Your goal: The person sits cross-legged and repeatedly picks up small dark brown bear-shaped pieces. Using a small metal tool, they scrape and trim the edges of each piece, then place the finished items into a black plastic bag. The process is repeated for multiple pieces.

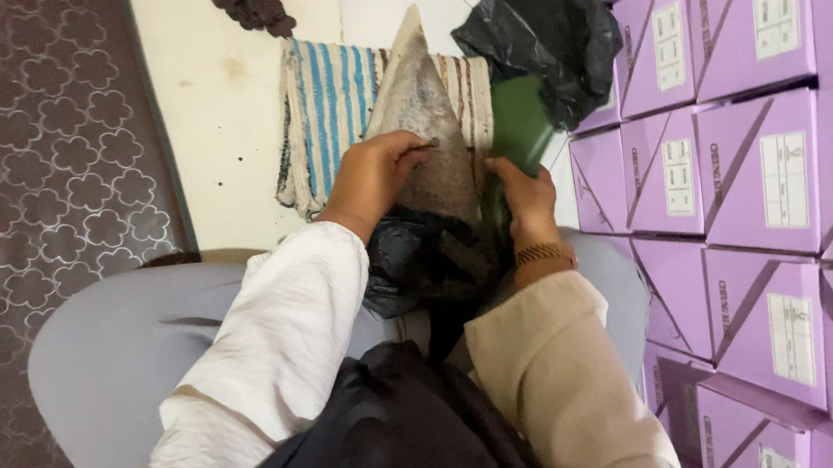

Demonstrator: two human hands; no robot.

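Starting at the far left, a dark brown carpet (42,196) with a flower pattern covers the floor, and next to it is a pale floor (227,130) with a small heap of dark brown bits (254,2) at the top. A striped cloth (331,121) with blue and white lines lies on that pale floor. The person sits with knees in grey cloth (125,350) and a dark cloth (394,437) over the lap. The left hand (376,172), coming out of a white sleeve (275,337), rests on a pointed grey shoe sole (421,113); its fingers (409,149) are bent together and press on the sole, with the thumb near a small round spot. The sole stands up with its point away from the person, in front of the striped cloth (its low end goes down into a dark bag (419,259) on the lap). Just to the right, the right hand (524,199), with a gold wrist band (542,252) and a tan sleeve (559,372), has its fingers (506,171) closed around a green shoe (518,135). The top of the green shoe is tucked inside a black plastic bag (545,37). On the far right stands a tall stack of purple boxes (762,164) with white labels, close beside the right arm.
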